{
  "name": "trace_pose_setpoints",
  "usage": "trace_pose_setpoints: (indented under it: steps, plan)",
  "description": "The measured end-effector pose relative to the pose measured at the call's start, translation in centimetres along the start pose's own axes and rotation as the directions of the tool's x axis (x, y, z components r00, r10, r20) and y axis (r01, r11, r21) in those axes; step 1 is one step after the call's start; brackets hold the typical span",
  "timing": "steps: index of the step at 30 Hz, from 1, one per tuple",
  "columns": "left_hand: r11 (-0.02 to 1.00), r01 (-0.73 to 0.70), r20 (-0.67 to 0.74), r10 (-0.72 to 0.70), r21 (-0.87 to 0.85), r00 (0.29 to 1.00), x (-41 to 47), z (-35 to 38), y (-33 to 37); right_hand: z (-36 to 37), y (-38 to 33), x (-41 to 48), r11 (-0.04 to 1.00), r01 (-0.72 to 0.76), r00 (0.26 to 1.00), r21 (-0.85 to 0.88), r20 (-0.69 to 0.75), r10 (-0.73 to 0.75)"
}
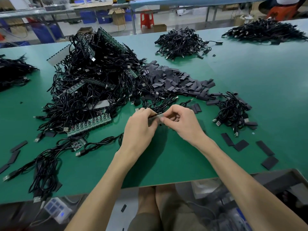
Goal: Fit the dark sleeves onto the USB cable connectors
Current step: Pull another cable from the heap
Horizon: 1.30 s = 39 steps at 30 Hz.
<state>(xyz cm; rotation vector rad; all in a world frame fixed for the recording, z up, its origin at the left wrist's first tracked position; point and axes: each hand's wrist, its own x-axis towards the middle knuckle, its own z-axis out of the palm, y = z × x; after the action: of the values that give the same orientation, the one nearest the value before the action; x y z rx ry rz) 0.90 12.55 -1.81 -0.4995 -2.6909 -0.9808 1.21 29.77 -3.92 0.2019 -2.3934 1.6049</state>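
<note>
Work is mid-piece. At the centre of the table (166, 164) the left hand (140, 129) and right hand (182, 124) meet, each with a closed grip, fingers pinching one cable end (158, 116) between them. The fingers hide how far any sleeve sits on it.

Judging by the stock, most of the job is left. A big tangle of cables (93, 84) with green boards in it lies at ten o'clock, and a deep heap of sleeves (176, 80) at twelve, touching the tangle. The small bundle (233, 112) at three o'clock, with dark pieces among its cable ends, is probably the finished lot, and it is far smaller. Loose sleeves (240, 145) lie flat at four o'clock.

As for containers, a clear compartment box (56, 209) sits below the table edge at seven o'clock; its contents are too blurred to tell. Far off at eleven o'clock stand an open cardboard box (118, 16) and blue crates (88, 17), their contents out of sight.
</note>
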Motion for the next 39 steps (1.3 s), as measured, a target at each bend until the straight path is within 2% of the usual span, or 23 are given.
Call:
trace_pose_setpoints:
  steps: [6, 9, 12, 16, 18, 21, 23, 26, 29, 32, 33, 36, 39]
  plan:
    - [0.995, 0.079, -0.104, -0.071, 0.067, 0.992, 0.0, 0.5, 0.4, 0.6, -0.3, -0.3, 0.994, 0.064, 0.998, -0.084, 0.025, -0.062]
    - [0.974, 0.039, -0.131, -0.010, 0.223, 0.991, 0.2, 0.2, 0.1, 0.5, -0.1, -0.2, 1.000, 0.025, 1.000, 0.006, 0.001, -0.025]
    - [0.930, 0.023, -0.142, 0.031, 0.366, 0.989, -0.1, -0.3, -0.6, -0.1, 0.1, 0.3, 0.992, -0.011, 0.992, 0.128, -0.121, 0.026]
    - [0.872, 0.146, -0.184, -0.065, 0.467, 0.981, -0.4, -1.5, -2.9, -0.6, 0.4, 0.5, 0.969, 0.038, 0.964, 0.245, -0.263, 0.028]
    - [0.849, 0.216, -0.201, -0.133, 0.483, 0.971, -0.5, -2.1, -3.6, -0.7, 0.5, 0.6, 0.963, 0.036, 0.962, 0.267, -0.270, 0.039]
    - [0.825, 0.208, -0.103, -0.180, 0.526, 0.978, -0.3, -2.2, -3.2, -0.7, 0.4, 0.5, 0.935, 0.026, 0.968, 0.355, -0.244, 0.066]
    - [0.884, 0.175, -0.015, -0.188, 0.433, 0.982, -0.1, -1.9, -2.2, -0.8, 0.2, 0.5, 0.901, 0.021, 0.972, 0.433, -0.218, 0.083]
    - [0.992, -0.004, 0.011, 0.003, 0.130, 1.000, -0.1, -1.3, -0.1, -1.2, -0.4, 0.6, 0.770, -0.025, 0.984, 0.638, -0.120, 0.132]
    - [0.973, -0.119, 0.060, 0.134, -0.198, 0.989, -0.1, -0.3, 1.7, -1.8, -0.8, 0.5, 0.589, -0.135, 0.983, 0.797, 0.032, 0.182]
    - [0.937, -0.132, 0.100, 0.173, -0.323, 0.980, 0.1, 1.2, 2.4, -1.8, -0.9, 0.4, 0.490, -0.208, 0.970, 0.847, 0.113, 0.216]
    - [0.923, -0.124, 0.089, 0.167, -0.364, 0.982, 0.2, 1.6, 2.5, -1.8, -0.9, 0.4, 0.483, -0.214, 0.969, 0.849, 0.120, 0.217]
    - [0.913, -0.097, -0.015, 0.099, -0.395, 0.995, 0.6, 2.6, 2.5, -1.6, -0.8, 0.5, 0.563, -0.199, 0.975, 0.802, 0.107, 0.193]
    - [0.900, -0.096, -0.072, 0.072, -0.426, 0.995, 0.9, 3.0, 2.4, -1.5, -0.6, 0.6, 0.598, -0.176, 0.981, 0.782, 0.087, 0.175]
